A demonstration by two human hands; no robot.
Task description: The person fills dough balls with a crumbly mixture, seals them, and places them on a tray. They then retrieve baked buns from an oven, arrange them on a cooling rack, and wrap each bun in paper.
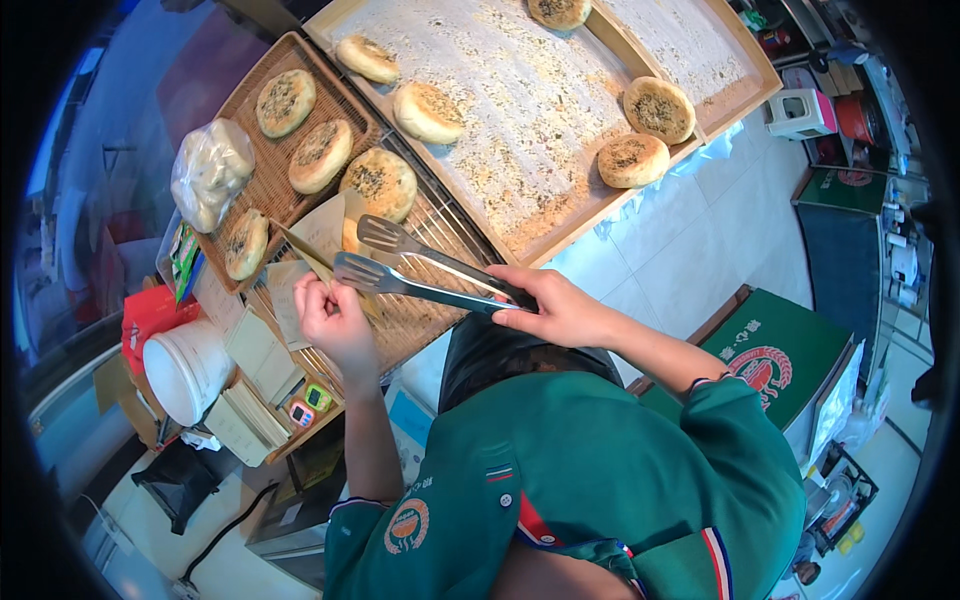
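Observation:
My right hand (558, 308) grips the handle of metal food tongs (430, 285). Their two slotted ends are spread apart near my left hand (335, 318), which is closed with fingertips pinching a paper bag (318, 228). A round flatbread, mostly hidden, shows at the bag's mouth between the paper and the tongs. Just beyond it, a browned flatbread with dark flecks (380, 185) lies on the wire rack (455, 225). Several similar breads sit in the brown woven tray (285, 205) to the left.
A large wooden tray (540, 250) lined with crumb-strewn paper holds scattered flatbreads at the far side. Bagged pale buns (212, 175) rest beside the woven tray. Stacked paper bags (262, 355), a white bucket (188, 372) and small timers (318, 398) are at near left. A green-topped box (765, 350) stands at right.

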